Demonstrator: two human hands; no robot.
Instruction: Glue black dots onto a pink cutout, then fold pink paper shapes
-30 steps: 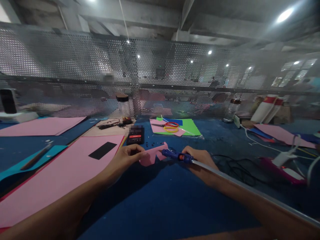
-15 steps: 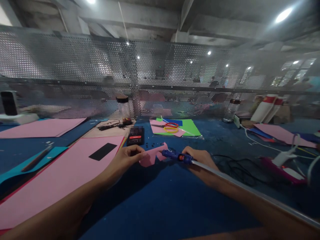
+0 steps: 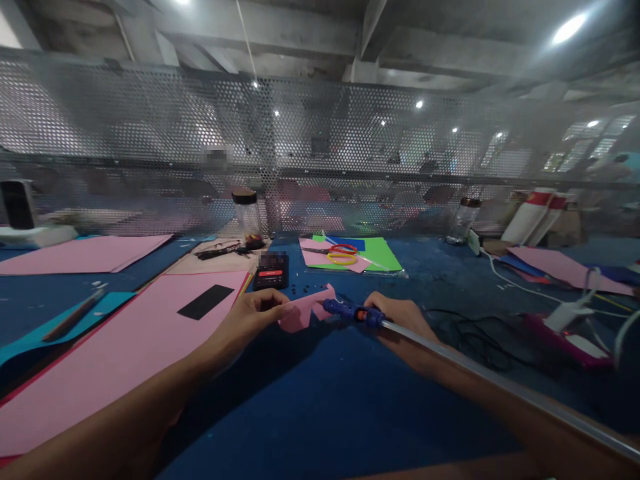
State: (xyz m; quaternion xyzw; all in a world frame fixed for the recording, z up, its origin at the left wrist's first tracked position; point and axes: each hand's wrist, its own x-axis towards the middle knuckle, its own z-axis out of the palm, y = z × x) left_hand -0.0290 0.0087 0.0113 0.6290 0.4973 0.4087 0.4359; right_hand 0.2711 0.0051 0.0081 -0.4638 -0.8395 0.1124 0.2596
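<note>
My left hand [image 3: 260, 312] pinches a cut piece of pink paper [image 3: 296, 316] between thumb and fingers, above the blue table. The far end of the paper is folded up. My right hand [image 3: 400, 317] is closed around a blue glue gun [image 3: 353, 311]; most of its grip is hidden by the hand. A long clear glue stick [image 3: 480, 370] runs from the gun's back toward the lower right. The gun's nozzle points left and meets the folded part of the pink paper. Whether glue is on the paper, I cannot tell.
Pink sheets [image 3: 150, 357] with a black strip [image 3: 206, 303] lie at left. Beyond my hands are a phone [image 3: 271, 272], a lidded jar [image 3: 247, 220], and scissors [image 3: 342, 255] on coloured paper. Black cables [image 3: 475, 343] and a purple power strip [image 3: 563, 340] lie at right.
</note>
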